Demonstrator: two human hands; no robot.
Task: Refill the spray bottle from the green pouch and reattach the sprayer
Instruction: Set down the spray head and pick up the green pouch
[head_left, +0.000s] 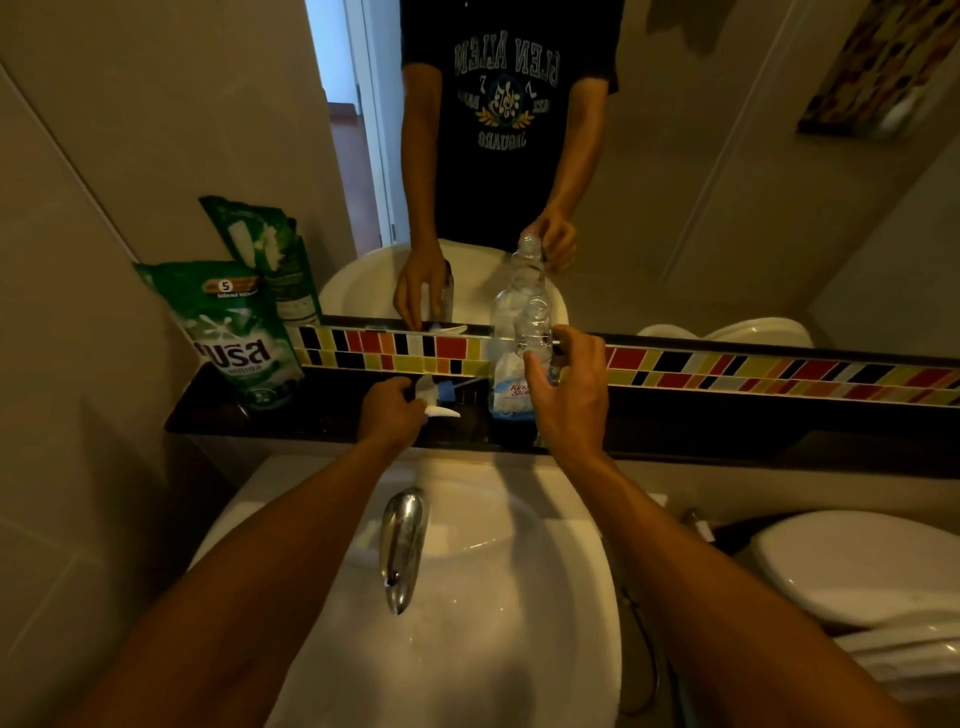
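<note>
A clear spray bottle (511, 387) with a white and blue label stands upright and uncapped on the dark ledge (727, 421) under the mirror. My right hand (569, 395) is at its right side, fingers apart, with thumb and forefinger touching the bottle's upper part. My left hand (389, 413) rests on the ledge to the bottle's left, closed on the white sprayer head (436, 402), which lies on its side. The green pouch (244, 338) stands on the ledge's far left, leaning against the wall and mirror.
A white sink (519, 597) with a chrome tap (400, 545) is directly below my arms. A white toilet lid (857, 566) is at the lower right. A band of coloured tiles (753, 371) runs behind the ledge, with the mirror above it.
</note>
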